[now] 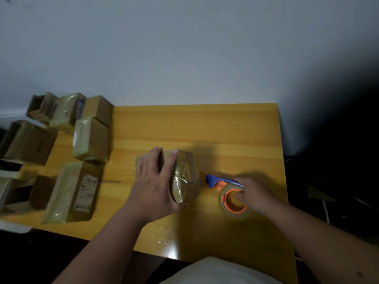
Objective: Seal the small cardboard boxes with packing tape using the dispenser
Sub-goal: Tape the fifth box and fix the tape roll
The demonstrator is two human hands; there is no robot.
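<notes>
A small cardboard box point(187, 177) wrapped in glossy tape lies in the middle of the yellow wooden table point(225, 132). My left hand point(155, 181) grips it from the left, fingers spread over its top and thumb curled under its near end. Just right of the box sits the tape dispenser point(227, 193), with a blue cutter head, an orange hub and a clear tape roll. My right hand point(256, 193) holds the dispenser, with fingers hooked into the orange hub. The blue cutter points at the box without touching it.
Several taped and plain cardboard boxes point(90, 140) crowd the table's left side and the surface beyond it. A scrap of clear tape point(166, 242) lies near the front edge. The wall rises right behind the table; the right side drops into dark floor.
</notes>
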